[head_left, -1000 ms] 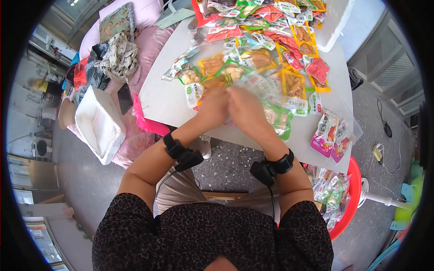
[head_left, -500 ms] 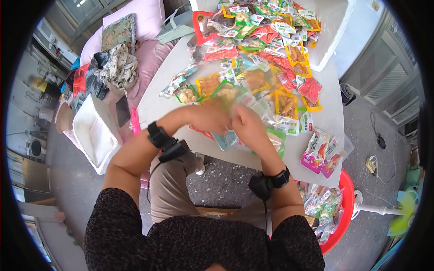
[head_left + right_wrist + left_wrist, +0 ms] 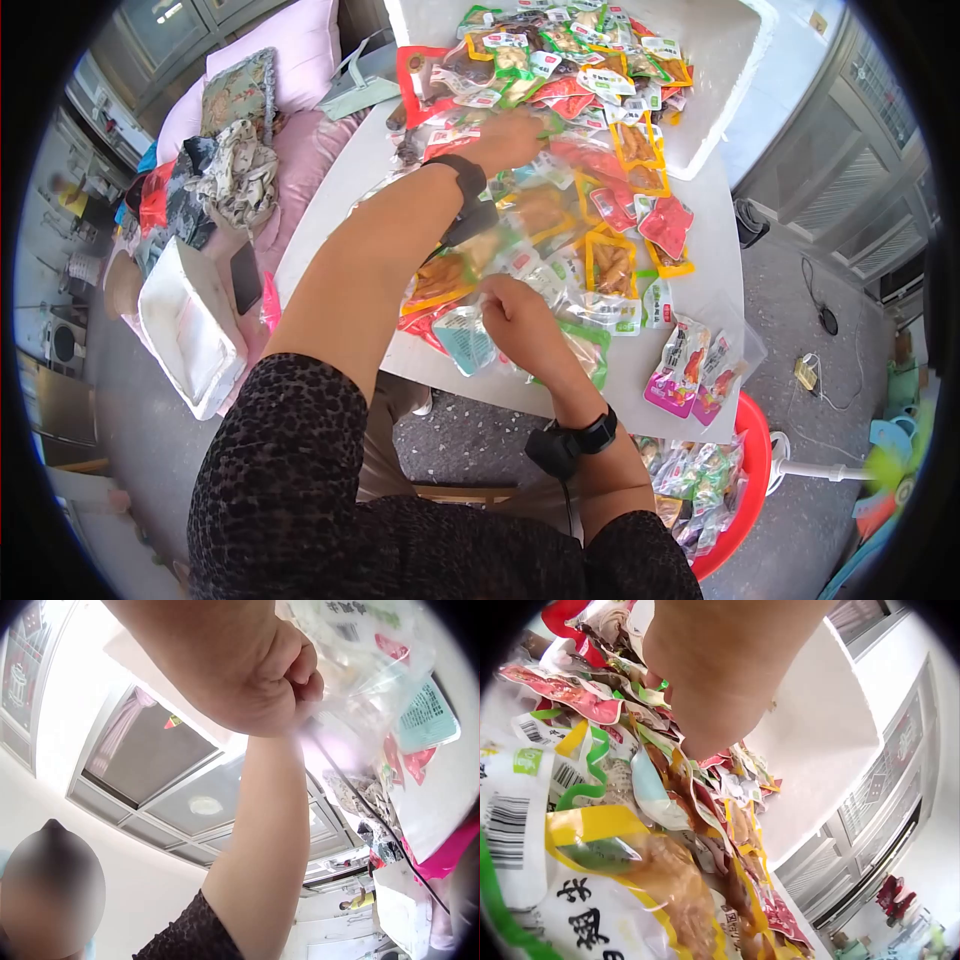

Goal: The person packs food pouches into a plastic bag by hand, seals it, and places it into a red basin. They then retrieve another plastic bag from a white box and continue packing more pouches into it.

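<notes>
My left hand reaches far over the table into the heap of sealed food packets. In the left wrist view this hand bends down over the packets; its fingertips are hidden, and I cannot tell whether they grip one. Nearer my body, my right hand is curled round the gathered edge of a clear plastic bag with packets inside. Yellow-edged packets lie beside the bag. A teal-and-white packet is just left of the right hand.
A white foam box lies tipped behind the heap. Two purple-and-white packets are near the table's right corner. Below it stands a red tub of bagged packets. To the left, another foam box sits beside pink bedding.
My left hand has left the right hand's side and moved forward to the heap. The right hand stays low, near the table's front edge, with the bag.
</notes>
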